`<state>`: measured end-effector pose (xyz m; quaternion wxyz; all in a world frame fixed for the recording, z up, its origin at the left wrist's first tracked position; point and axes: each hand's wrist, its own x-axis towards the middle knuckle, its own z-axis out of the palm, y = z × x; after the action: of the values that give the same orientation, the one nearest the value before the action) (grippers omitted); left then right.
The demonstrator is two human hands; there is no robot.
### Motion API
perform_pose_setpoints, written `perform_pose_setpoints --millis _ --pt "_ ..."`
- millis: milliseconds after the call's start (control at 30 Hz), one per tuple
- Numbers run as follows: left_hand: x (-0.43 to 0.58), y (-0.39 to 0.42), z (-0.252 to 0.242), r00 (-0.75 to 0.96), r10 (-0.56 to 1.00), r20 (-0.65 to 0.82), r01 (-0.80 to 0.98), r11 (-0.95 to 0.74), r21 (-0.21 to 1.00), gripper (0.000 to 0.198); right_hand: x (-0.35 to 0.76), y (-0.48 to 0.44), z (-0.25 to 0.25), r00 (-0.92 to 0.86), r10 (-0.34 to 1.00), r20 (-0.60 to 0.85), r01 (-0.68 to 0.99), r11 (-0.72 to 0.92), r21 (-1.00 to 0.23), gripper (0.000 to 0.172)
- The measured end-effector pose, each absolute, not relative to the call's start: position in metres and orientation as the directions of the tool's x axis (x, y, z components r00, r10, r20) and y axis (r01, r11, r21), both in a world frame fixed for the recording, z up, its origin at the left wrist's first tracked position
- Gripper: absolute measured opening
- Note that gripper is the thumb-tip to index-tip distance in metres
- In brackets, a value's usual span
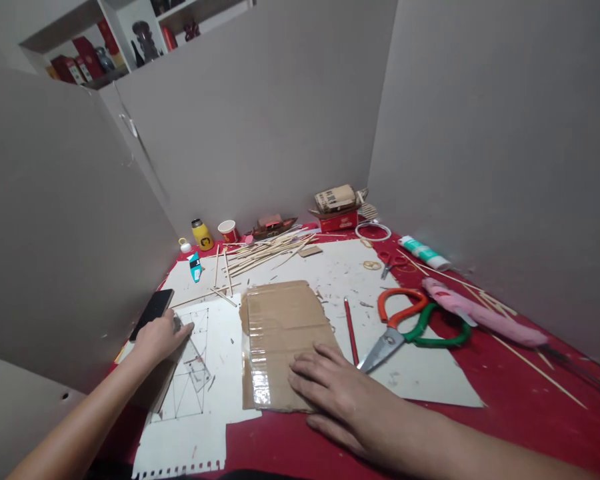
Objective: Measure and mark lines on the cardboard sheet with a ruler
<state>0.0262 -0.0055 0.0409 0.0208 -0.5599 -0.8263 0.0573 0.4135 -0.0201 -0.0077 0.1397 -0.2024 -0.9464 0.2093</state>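
Note:
My right hand point(337, 390) lies flat, fingers stretched out, on the near right corner of a brown cardboard piece point(280, 327) partly covered in clear tape. My left hand point(159, 338) rests at the upper left of a white sheet bearing a pencilled triangle grid drawing point(190, 373); its fingers curl round a small grey thing I cannot make out. A black phone point(153, 312) lies just beyond that hand. A red pencil point(351, 330) lies just right of the cardboard.
Large scissors point(405, 327) with orange and green handles lie right of the pencil. A pink wrapped object point(480, 313), a glue tube point(424, 252), small red scissors point(390, 261), thin wooden sticks point(265, 253), a yellow bottle point(202, 235) and a red cup point(228, 231) sit farther back. Grey panels wall in the red table point(505, 413).

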Motion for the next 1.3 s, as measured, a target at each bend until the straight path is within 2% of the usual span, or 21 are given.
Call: perform_pose_setpoints --millis 333,567,767,867,967,1067,1100,1133,1167,1200,1300 --pt "0.017 0.001 0.036 -0.301 0.948 -0.107 0.946 0.282 -0.16 0.066 0.415 -0.02 -0.002 -0.877 0.463 0.13 0.349 0.798 -0.492 0.041" --pt "0.02 0.006 0.04 -0.257 0.955 -0.146 0.964 0.243 -0.103 0.08 0.417 -0.017 -0.003 -0.87 0.472 0.141 0.332 0.773 -0.54 0.043" --pt "0.018 0.01 0.035 -0.288 0.954 -0.084 0.958 0.285 -0.045 0.069 0.418 -0.016 -0.002 -0.865 0.454 0.214 0.284 0.795 -0.536 0.039" --pt "0.01 0.016 0.041 -0.303 0.952 -0.038 0.949 0.305 0.08 0.059 0.418 -0.015 -0.003 -0.861 0.447 0.242 0.276 0.811 -0.516 0.04" --pt "0.01 0.018 0.058 -0.302 0.953 -0.02 0.921 0.297 0.25 0.062 0.418 -0.015 -0.002 -0.859 0.453 0.239 0.286 0.811 -0.51 0.038" --pt "0.03 0.015 0.083 -0.268 0.963 -0.011 0.836 0.239 0.493 0.067 0.418 -0.015 -0.001 -0.859 0.451 0.244 0.278 0.809 -0.518 0.037" --pt "0.041 0.014 0.09 -0.257 0.966 -0.018 0.689 0.196 0.698 0.068 0.418 -0.015 -0.002 -0.858 0.448 0.251 0.27 0.809 -0.522 0.037" --pt "0.054 0.014 0.096 -0.236 0.971 -0.044 0.506 0.162 0.847 0.068 0.418 -0.015 -0.002 -0.855 0.448 0.262 0.262 0.809 -0.526 0.037" --pt "0.068 0.015 0.1 -0.222 0.973 -0.061 0.323 0.132 0.937 0.064 0.418 -0.015 -0.003 -0.848 0.452 0.277 0.257 0.807 -0.532 0.038" --pt "0.083 0.016 0.101 -0.176 0.978 -0.11 0.154 0.138 0.978 0.056 0.418 -0.015 -0.005 -0.832 0.466 0.301 0.251 0.8 -0.545 0.038" --pt "0.13 0.023 0.094 -0.093 0.987 -0.128 0.005 0.129 0.992 0.037 0.419 -0.017 -0.009 -0.705 0.597 0.382 0.223 0.698 -0.681 0.044"
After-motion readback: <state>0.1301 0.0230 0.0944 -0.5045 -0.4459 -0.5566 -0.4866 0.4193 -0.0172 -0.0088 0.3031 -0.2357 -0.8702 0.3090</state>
